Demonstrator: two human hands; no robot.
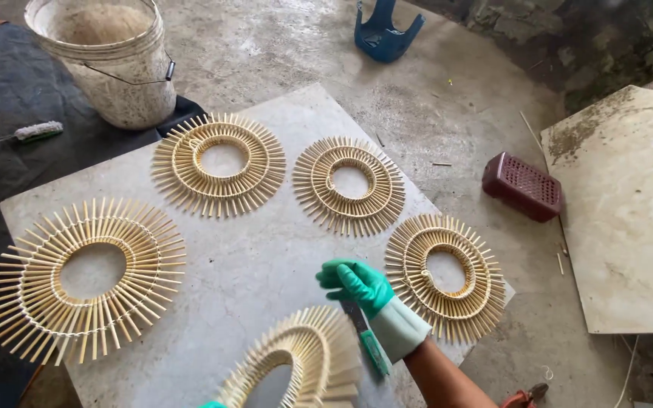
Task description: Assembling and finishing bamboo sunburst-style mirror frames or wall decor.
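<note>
Just left of the gloved right hand's fingers (341, 276) the grey board (247, 264) lies bare, an open lane running between the big sunburst ring (88, 279) far left and the oval ring (447, 276) just right of them. Beyond the fingertips two more rings (219, 162) (349, 185) lie side by side with a narrow gap between. Below the fingers, the tilted ring (296, 363) and a green-handled brush (368, 340) block the way.

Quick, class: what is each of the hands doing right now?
Left hand: barely in view; cannot be told.
Right hand: closed on a green-handled brush.
</note>
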